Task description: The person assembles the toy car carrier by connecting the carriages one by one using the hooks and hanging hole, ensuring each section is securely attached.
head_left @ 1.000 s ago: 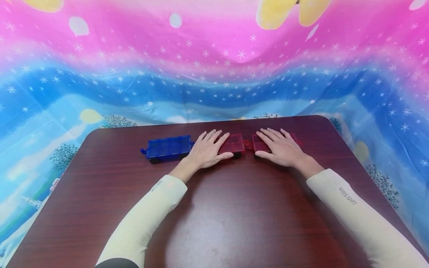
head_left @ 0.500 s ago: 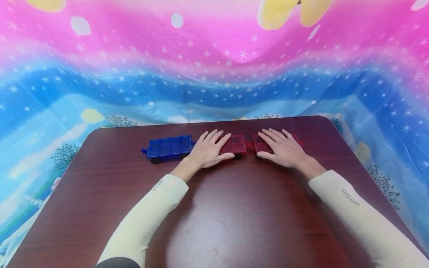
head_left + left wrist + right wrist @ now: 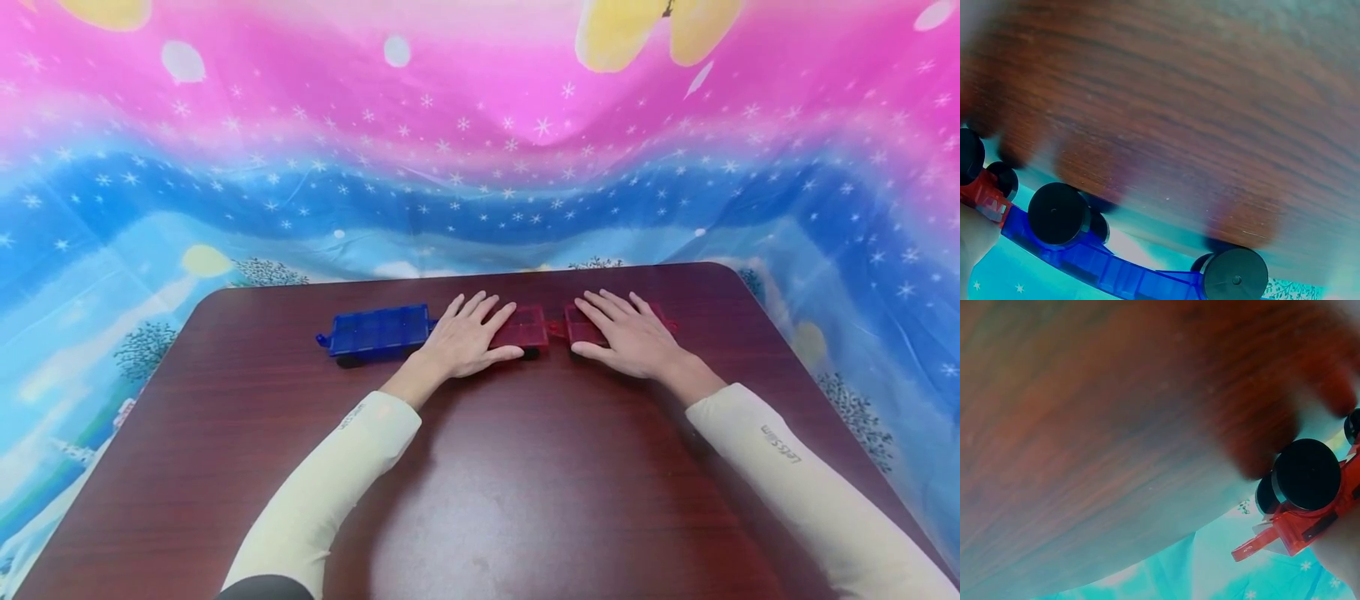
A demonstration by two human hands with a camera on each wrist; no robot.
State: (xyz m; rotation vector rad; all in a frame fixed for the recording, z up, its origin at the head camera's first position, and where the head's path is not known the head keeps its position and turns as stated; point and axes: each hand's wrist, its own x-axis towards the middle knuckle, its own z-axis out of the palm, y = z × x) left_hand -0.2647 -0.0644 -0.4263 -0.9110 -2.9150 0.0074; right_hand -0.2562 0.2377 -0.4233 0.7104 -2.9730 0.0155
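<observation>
Three toy cars (image 3: 525, 325) in a row on the table (image 3: 525, 500), hands atop two

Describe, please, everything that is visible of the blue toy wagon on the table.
The blue toy wagon is a long, flat rectangular car of translucent blue plastic, its top divided into a grid of squares. It stands level on black wheels on the dark wooden table, left of the red wagons. A small hook sticks out at its left end. Its right end meets the middle red wagon under the left hand, which lies flat there; whether the hand touches the blue one is unclear.
</observation>
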